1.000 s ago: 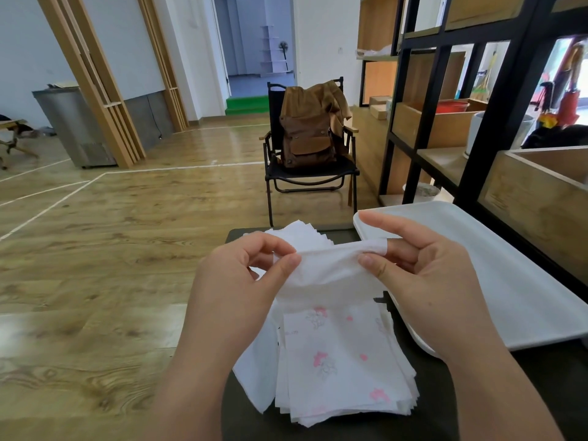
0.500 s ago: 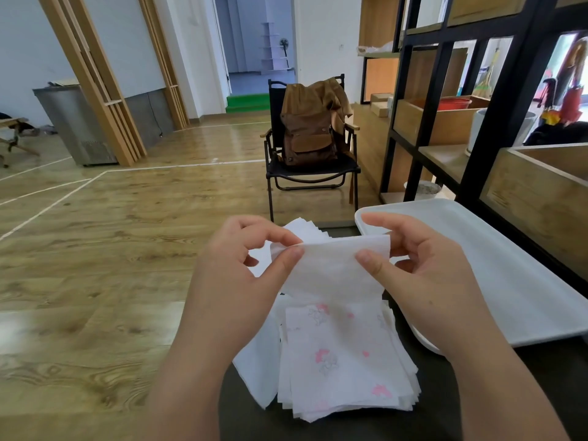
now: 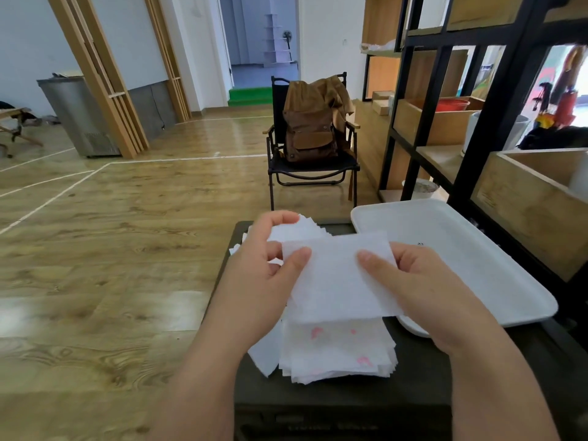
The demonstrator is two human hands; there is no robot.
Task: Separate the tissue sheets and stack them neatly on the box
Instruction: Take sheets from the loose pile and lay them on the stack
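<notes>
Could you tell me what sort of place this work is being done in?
Probably a studio or workshop-like room: an open wooden floor marked with white lines, a black-framed shelf holding wooden crates, and a folding chair carrying a brown backpack.

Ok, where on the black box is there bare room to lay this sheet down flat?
The white tray is bare across its whole bed. The black box has a bare strip between the tissue stack and the tray, and another along its near edge. The box's middle and far end are crowded with tissues, under the left hand and right hand holding the sheet.
</notes>
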